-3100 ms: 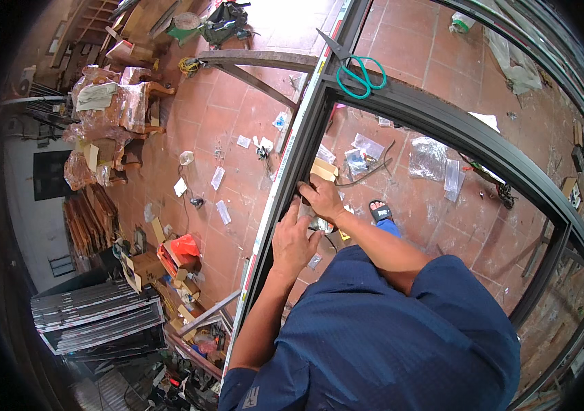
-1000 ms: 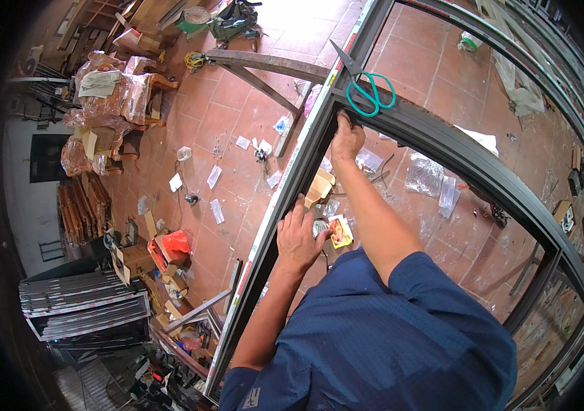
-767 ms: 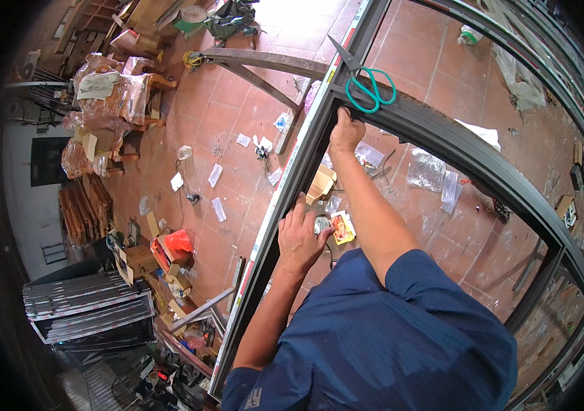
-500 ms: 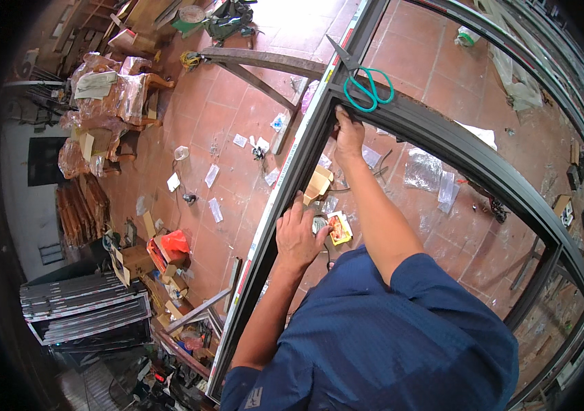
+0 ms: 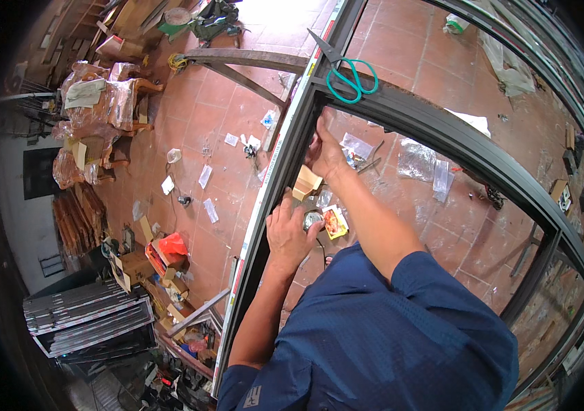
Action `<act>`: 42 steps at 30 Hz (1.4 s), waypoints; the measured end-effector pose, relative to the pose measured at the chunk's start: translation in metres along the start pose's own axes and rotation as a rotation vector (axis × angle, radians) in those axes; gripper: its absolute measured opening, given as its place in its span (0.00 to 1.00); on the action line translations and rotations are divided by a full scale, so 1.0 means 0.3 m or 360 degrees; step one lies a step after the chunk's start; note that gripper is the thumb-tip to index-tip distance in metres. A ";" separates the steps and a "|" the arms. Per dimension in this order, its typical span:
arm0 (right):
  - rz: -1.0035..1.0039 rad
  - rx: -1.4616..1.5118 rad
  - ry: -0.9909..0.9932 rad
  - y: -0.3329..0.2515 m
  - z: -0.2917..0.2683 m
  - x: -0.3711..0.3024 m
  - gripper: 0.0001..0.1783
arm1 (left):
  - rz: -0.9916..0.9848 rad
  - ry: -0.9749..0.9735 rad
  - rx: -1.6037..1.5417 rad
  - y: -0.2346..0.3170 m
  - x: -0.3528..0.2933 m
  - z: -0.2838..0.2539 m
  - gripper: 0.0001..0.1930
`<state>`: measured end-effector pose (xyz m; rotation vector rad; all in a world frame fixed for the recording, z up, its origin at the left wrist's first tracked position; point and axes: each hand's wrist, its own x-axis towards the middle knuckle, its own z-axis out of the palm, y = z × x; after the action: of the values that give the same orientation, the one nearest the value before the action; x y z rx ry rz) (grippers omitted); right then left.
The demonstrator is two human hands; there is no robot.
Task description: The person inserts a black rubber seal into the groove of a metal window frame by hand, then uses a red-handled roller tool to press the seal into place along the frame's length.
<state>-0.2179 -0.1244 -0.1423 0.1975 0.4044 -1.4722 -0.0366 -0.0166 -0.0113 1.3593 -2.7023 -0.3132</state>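
Note:
A large dark metal frame (image 5: 436, 135), with a pale protective strip along its left bar, spans the view before me. My left hand (image 5: 288, 231) rests at the inner edge of that left bar, fingers extended and nothing held. Farther up, just below the corner joint, my right hand (image 5: 327, 154) reaches against the inner side of the same bar. One digit points up toward the corner; the other fingertips are partly hidden by the bar. Scissors (image 5: 351, 81) with teal handles lie on top of the frame across the corner, blades toward the far left.
Below the frame, an open cardboard box (image 5: 306, 182) and a yellow-edged packet (image 5: 335, 222) lie on the red tile floor. A wooden support (image 5: 251, 60) meets the left bar. Plastic-wrapped furniture (image 5: 103, 99) stands far left; stacked frame pieces (image 5: 90, 315) lie near left.
My right hand has slid from the corner down along the left bar's inner side, toward me. The whole view has shifted slightly; the scissors still lie on the corner.

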 end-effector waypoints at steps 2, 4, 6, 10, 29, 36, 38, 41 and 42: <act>0.0088 -0.0035 0.0001 0.046 -0.036 -0.027 0.24 | -0.0009 -0.0025 -0.0014 0.007 0.005 -0.004 0.26; 0.0180 -0.0047 0.0097 0.105 -0.021 -0.084 0.29 | -0.0016 -0.0027 -0.0005 0.005 -0.001 -0.002 0.25; 0.0283 -0.0116 0.0143 0.154 -0.001 -0.145 0.31 | 0.0000 0.0000 0.0018 0.001 -0.003 0.004 0.24; 0.0319 -0.0226 0.0085 0.234 -0.003 -0.256 0.31 | -0.0007 -0.0008 -0.0015 0.004 0.000 0.000 0.23; -0.0260 -0.1879 -0.0030 0.175 0.032 -0.280 0.21 | -0.1327 -0.0088 -0.0772 -0.040 -0.298 0.305 0.27; -0.0043 -0.1756 0.0089 0.152 0.057 -0.289 0.22 | -0.1328 -0.0367 -0.1911 -0.125 -0.307 0.526 0.18; -0.0048 -0.1774 0.0115 0.153 0.051 -0.276 0.22 | -0.1451 -0.0319 -0.1703 -0.105 -0.463 0.548 0.15; -0.0069 -0.1829 0.0099 0.167 0.054 -0.284 0.21 | -0.1538 -0.0258 -0.1638 -0.125 -0.870 0.585 0.24; -0.0074 -0.1822 0.0109 0.173 0.051 -0.284 0.21 | -0.1626 -0.0154 -0.1544 -0.131 -1.025 0.589 0.21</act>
<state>-0.1683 -0.0463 -0.1019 -0.6784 1.2344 -1.0824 0.1456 0.2317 -0.1916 2.0956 -1.2133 -1.4870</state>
